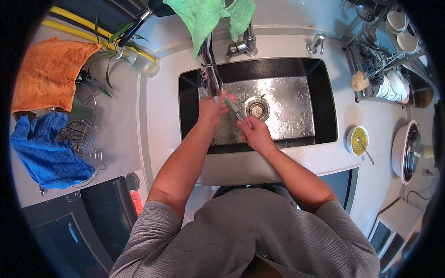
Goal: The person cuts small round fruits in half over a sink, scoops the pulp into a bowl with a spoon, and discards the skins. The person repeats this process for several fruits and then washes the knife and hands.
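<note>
Over the dark metal sink (292,104), my right hand (256,133) grips the metal end of a small utensil with a green part (232,106), perhaps a peeler or knife. My left hand (212,107) is at the green end, under the spout of the chrome faucet (210,78); its fingers are partly hidden, so whether it grips the utensil is unclear. Water seems to run from the spout onto the left hand. The round drain strainer (257,109) lies just beyond the right hand. Wet drops cover the sink floor.
A green cloth (205,17) hangs over the faucet. Right of the sink stand a bowl of yellow food (358,140) with a spoon and a dish rack (368,93). To the left are an orange cloth (52,74), a blue cloth (45,153), wire baskets and a glass vase (142,64).
</note>
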`<state>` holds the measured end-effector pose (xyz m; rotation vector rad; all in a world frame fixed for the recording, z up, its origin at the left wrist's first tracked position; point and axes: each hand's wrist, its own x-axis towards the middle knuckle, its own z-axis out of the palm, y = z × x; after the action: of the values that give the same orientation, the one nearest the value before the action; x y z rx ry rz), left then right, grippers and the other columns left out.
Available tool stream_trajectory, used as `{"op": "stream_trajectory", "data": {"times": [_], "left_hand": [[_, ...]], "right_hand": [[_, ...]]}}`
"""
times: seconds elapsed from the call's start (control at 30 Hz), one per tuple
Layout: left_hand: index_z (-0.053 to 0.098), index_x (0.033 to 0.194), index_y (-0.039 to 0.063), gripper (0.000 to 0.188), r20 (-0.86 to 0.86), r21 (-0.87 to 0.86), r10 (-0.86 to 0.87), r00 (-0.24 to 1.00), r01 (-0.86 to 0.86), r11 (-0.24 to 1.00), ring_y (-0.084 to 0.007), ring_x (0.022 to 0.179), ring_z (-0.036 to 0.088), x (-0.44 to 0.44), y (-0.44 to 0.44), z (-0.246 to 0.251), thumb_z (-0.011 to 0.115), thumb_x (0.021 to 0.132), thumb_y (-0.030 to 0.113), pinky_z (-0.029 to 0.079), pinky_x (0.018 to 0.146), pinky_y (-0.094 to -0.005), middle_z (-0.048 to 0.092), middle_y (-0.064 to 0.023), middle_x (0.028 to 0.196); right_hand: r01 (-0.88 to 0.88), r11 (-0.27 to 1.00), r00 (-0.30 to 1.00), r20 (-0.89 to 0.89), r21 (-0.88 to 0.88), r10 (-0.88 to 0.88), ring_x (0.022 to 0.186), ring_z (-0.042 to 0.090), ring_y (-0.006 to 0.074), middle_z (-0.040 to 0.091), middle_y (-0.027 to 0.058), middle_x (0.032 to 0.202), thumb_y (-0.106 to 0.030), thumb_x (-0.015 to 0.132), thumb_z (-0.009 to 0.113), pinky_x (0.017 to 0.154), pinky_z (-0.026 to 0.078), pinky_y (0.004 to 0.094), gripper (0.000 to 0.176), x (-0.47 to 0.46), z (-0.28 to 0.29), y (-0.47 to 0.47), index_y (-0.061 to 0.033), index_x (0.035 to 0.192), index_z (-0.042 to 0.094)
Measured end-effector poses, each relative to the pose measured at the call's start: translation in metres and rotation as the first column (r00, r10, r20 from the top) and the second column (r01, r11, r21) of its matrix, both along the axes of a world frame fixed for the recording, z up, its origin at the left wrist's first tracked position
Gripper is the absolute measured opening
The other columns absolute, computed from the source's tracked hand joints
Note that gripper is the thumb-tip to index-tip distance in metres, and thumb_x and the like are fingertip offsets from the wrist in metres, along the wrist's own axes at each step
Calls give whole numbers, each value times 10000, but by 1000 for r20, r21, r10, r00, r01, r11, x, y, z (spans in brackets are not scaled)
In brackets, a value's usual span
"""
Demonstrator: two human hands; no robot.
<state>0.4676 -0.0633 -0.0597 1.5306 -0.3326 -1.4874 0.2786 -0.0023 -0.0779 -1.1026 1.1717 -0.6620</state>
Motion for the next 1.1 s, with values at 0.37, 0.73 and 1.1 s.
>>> {"op": "stream_trajectory", "data": {"times": [0.37,0.73,1.1], "left_hand": [[634,1194,-19,223,-12,-87,50,999,-51,995,-255,985,749,-20,28,-6,654,1020,118,600,852,-360,765,-160,1132],[603,1305,94,297,-359,-220,33,933,-119,968,-292,1097,712,2,31,-9,640,1046,235,568,920,-408,703,-128,1284],[599,1233,57,221,-132,-79,18,991,-29,996,-276,1026,737,-9,43,3,650,1026,116,599,903,-390,733,-145,1147]], "right_hand": [[-36,994,999,25,107,34,573,597,119,643,42,704,-222,1007,689,526,473,313,241,5,20,-9,7,956,634],[-42,862,910,375,505,-175,522,479,99,570,11,683,-358,1052,626,469,378,275,291,1,25,-8,-80,978,675],[87,987,975,192,132,-111,557,541,78,645,18,744,-157,992,721,456,410,254,167,26,-2,-3,-45,1061,618]]}}
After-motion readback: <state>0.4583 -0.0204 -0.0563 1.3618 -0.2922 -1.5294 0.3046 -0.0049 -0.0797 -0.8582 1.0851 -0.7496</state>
